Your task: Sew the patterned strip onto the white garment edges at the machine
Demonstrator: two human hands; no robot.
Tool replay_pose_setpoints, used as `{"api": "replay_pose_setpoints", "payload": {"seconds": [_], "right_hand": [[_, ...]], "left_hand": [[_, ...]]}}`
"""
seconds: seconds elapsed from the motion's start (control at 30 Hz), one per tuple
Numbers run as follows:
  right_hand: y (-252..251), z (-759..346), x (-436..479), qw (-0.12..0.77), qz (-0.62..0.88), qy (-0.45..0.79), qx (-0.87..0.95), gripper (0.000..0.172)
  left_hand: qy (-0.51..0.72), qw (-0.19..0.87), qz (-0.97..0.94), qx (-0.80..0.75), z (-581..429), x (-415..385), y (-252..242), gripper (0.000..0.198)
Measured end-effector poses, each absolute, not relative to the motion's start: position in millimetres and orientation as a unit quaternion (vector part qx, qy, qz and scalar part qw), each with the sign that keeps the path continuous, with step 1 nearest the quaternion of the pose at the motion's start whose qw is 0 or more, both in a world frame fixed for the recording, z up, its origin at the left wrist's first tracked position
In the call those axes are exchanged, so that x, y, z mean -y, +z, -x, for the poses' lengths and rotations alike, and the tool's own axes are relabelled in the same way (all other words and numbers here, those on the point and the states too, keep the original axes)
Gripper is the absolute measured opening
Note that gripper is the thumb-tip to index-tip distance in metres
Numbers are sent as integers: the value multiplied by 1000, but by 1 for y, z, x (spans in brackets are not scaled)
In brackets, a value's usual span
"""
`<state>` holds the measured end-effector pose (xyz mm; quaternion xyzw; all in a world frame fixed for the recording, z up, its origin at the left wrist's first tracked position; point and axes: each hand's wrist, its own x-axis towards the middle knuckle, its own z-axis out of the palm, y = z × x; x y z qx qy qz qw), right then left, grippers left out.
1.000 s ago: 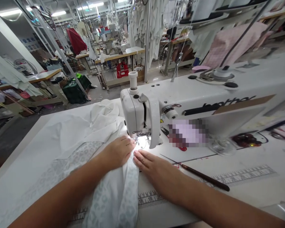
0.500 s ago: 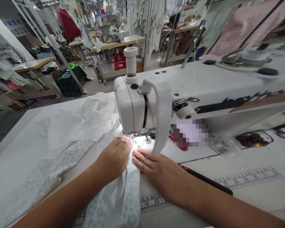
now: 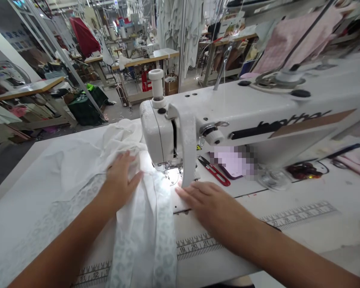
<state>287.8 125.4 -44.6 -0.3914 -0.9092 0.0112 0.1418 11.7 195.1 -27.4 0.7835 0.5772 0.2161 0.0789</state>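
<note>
Left grip [image 3: 120, 182], loosely spread, seems to touch white fabric [image 3: 84, 156].

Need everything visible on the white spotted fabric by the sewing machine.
The fabric looks thin and soft: white, partly plain, partly printed with pale grey-green, leopard-like spots. It lies loose and wrinkled on the tabletop, left of and in front of the sewing machine, bunched up beyond the left hand. Folded spotted strips run toward the wearer, covering part of the ruler markings. The left hand rests on it, fingers spread. Whether the needle touches it, I can't tell.
</note>
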Motion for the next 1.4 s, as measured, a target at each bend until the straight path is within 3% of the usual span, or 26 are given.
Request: {"api": "replay_pose_setpoints", "payload": {"seconds": [0.1, 0.23, 0.33, 0.47, 0.53, 0.67, 0.73, 0.8, 0.93, 1.03, 1.2, 1.4], "right_hand": [[-46, -318, -108, 136, 448, -57, 882, 46], [-47, -324, -117, 88, 463, -38, 881, 39], [-41, -308, -142, 69, 487, -45, 869, 37], [-29, -289, -136, 95, 497, -52, 861, 38], [-24, -281, -105, 139, 489, 38, 860, 33], [-24, -253, -27, 163, 449, 475, 739, 24], [-29, -236, -1, 158, 406, 639, 634, 29], [-36, -221, 13, 199, 373, 688, 589, 25], [-47, -210, 25, 225, 367, 638, 638, 26], [-45, -212, 35, 213, 390, 576, 686, 29], [-36, -222, 48, 146, 410, 426, 793, 19], [-19, -250, 31, 141, 418, 288, 850, 17]], "left_hand": [[138, 159, -760, -615, 10, -148, -3, 37], [21, 267, -772, -576, -4, -77, 3, 30], [37, 264, -768, -583, -33, -53, -10, 32], [156, 290, -740, -587, -50, -48, -17, 19], [243, 362, -682, -588, -49, -46, -14, 24], [382, 601, -395, -580, -51, -36, -9, 34], [395, 673, -295, -552, -56, -29, -9, 40], [354, 704, -311, -532, -60, -21, -11, 42], [315, 631, -437, -559, -57, -7, -14, 36], [378, 628, -395, -554, -58, 1, -18, 34], [472, 623, -341, -522, -75, 19, -31, 33], [462, 571, -381, -561, -76, 38, -39, 55]]}}
